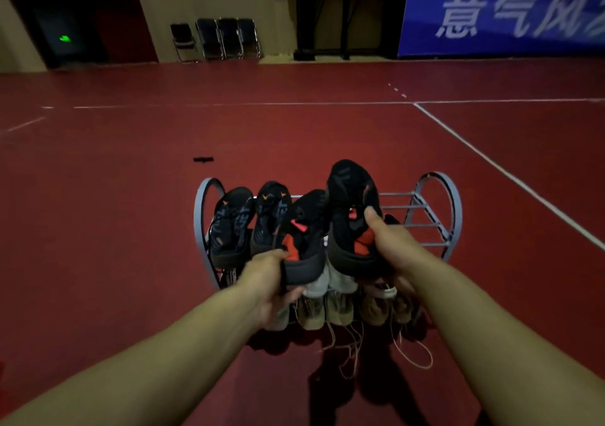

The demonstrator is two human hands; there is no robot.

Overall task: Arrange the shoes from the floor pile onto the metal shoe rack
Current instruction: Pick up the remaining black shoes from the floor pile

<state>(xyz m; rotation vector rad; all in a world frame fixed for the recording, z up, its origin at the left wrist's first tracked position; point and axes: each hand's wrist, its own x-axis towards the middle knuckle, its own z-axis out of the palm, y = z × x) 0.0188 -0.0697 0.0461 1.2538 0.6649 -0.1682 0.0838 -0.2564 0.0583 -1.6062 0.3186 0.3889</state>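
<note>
Grey metal rack [438,203] beyond both hands; left hand [271,281] and right hand [393,242] each clamp a black-red shoe, left shoe [304,236], right shoe [350,209], beside two black shoes [248,219]

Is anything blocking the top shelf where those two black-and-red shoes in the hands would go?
Nothing visible does. The right hand holds one black-and-red shoe, the left hand the other. The two dark shoes fill the rack's left end; the bars to their right look bare.

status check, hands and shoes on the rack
Left hand grips one black-and-red shoe, right hand its mate. Both over the rack, right top bars bare. Nothing blocking.
</note>
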